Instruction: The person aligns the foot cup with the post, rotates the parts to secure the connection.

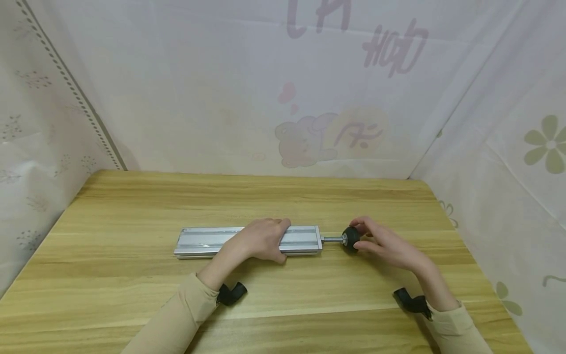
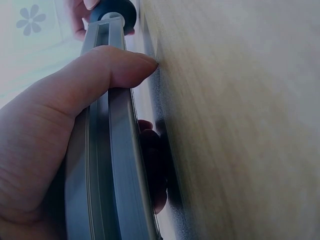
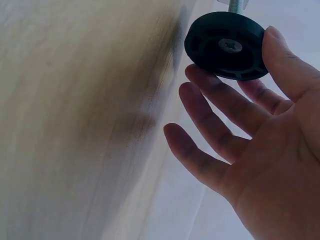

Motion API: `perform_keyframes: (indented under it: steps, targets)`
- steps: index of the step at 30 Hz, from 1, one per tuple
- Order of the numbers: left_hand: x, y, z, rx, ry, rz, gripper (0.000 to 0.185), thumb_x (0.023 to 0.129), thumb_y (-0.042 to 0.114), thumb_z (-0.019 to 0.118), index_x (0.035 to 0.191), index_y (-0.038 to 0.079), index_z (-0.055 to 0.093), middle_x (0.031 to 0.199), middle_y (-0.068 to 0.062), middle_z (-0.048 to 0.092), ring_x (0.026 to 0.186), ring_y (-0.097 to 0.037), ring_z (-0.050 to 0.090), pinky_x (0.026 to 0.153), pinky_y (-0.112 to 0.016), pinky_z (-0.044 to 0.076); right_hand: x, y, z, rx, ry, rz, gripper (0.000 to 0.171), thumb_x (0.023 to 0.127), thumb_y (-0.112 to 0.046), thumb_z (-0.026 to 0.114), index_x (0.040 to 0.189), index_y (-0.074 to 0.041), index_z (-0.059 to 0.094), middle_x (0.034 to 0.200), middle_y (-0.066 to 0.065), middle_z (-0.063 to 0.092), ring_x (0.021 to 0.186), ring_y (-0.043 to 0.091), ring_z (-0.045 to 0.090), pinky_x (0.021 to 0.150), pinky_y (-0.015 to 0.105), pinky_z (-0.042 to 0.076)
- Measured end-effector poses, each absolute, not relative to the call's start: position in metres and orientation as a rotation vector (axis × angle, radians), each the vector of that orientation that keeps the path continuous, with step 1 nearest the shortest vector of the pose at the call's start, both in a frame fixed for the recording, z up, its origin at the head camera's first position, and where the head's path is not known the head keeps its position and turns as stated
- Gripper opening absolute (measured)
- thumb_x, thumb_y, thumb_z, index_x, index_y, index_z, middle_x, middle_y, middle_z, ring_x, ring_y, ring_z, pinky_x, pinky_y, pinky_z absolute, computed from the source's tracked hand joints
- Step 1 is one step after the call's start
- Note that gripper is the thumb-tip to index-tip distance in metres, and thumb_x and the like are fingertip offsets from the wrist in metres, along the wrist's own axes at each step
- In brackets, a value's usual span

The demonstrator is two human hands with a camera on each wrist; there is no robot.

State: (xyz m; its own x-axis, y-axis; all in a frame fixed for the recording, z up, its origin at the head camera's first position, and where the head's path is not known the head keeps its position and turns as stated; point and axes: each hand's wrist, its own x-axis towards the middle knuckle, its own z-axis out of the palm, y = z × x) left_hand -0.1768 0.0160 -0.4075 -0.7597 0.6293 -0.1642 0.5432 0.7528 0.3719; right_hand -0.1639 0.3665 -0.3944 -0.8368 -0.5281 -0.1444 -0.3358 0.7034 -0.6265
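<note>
Flat on the table, left hand (image 1: pixel 261 239) gripping rail (image 1: pixel 208 241), right hand (image 1: pixel 386 245) fingering knob (image 1: pixel 351 238)

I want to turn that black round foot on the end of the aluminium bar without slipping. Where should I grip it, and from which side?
Grip the black foot by its round rim, fingertips spread around the edge, coming from the open right end, along the threaded rod. The right hand already sits there, while the left hand steadies the aluminium bar.
</note>
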Motion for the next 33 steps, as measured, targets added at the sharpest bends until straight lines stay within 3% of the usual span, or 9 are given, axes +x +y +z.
perform_keyframes:
  steps: [3, 7, 12, 18, 27, 33]
  targets:
    - [-0.177, 0.016, -0.407, 0.912, 2.672, 0.438, 0.058, 0.072, 0.036, 0.084, 0.115, 0.012, 0.054, 0.094, 0.001, 0.064, 0.081, -0.016, 0.058, 0.078, -0.036, 0.052, -0.164, 0.367, -0.394, -0.652, 2.573, -0.880, 0.047, 0.103, -0.035, 0.060, 0.142, -0.014, 0.045, 0.129, 0.012, 0.067, 0.122, 0.028, 0.064, 0.091, 0.031, 0.056]
    - [-0.177, 0.016, -0.408, 0.920, 2.680, 0.431, 0.058, 0.072, 0.036, 0.084, 0.115, 0.012, 0.054, 0.095, 0.001, 0.065, 0.081, -0.016, 0.058, 0.079, -0.036, 0.052, -0.163, 0.366, -0.393, -0.634, 2.586, -0.879, 0.053, 0.101, -0.038, 0.063, 0.146, -0.015, 0.044, 0.136, 0.011, 0.064, 0.126, 0.030, 0.062, 0.097, 0.042, 0.054]
    - [-0.177, 0.016, -0.409, 0.929, 2.688, 0.431, 0.058, 0.071, 0.036, 0.084, 0.116, 0.012, 0.055, 0.098, 0.000, 0.067, 0.082, -0.016, 0.059, 0.079, -0.036, 0.052, -0.162, 0.361, -0.395, -0.666, 2.665, -0.852, 0.078, 0.082, -0.033, 0.087, 0.144, -0.012, 0.045, 0.142, 0.010, 0.058, 0.129, 0.036, 0.059, 0.105, 0.058, 0.049]
    - [-0.177, 0.016, -0.409, 0.923, 2.682, 0.437, 0.058, 0.071, 0.036, 0.085, 0.115, 0.013, 0.055, 0.098, 0.000, 0.066, 0.084, -0.016, 0.060, 0.081, -0.037, 0.053, -0.163, 0.354, -0.400, -0.750, 2.748, -0.801, 0.080, 0.067, -0.017, 0.097, 0.130, -0.006, 0.049, 0.127, 0.010, 0.061, 0.121, 0.037, 0.063, 0.104, 0.056, 0.050]
    - [-0.177, 0.017, -0.408, 0.912, 2.677, 0.416, 0.057, 0.073, 0.036, 0.085, 0.116, 0.014, 0.054, 0.101, 0.000, 0.067, 0.086, -0.016, 0.060, 0.083, -0.037, 0.053, -0.163, 0.354, -0.401, -0.717, 2.760, -0.828, 0.070, 0.071, -0.016, 0.094, 0.126, -0.011, 0.051, 0.123, 0.008, 0.064, 0.120, 0.034, 0.062, 0.103, 0.056, 0.050]
    - [-0.176, 0.016, -0.407, 0.901, 2.669, 0.426, 0.057, 0.073, 0.036, 0.085, 0.116, 0.013, 0.054, 0.101, 0.000, 0.066, 0.086, -0.017, 0.060, 0.080, -0.038, 0.053, -0.163, 0.361, -0.397, -0.727, 2.689, -0.874, 0.056, 0.086, -0.027, 0.083, 0.132, -0.014, 0.052, 0.126, 0.005, 0.066, 0.121, 0.030, 0.064, 0.102, 0.054, 0.051]
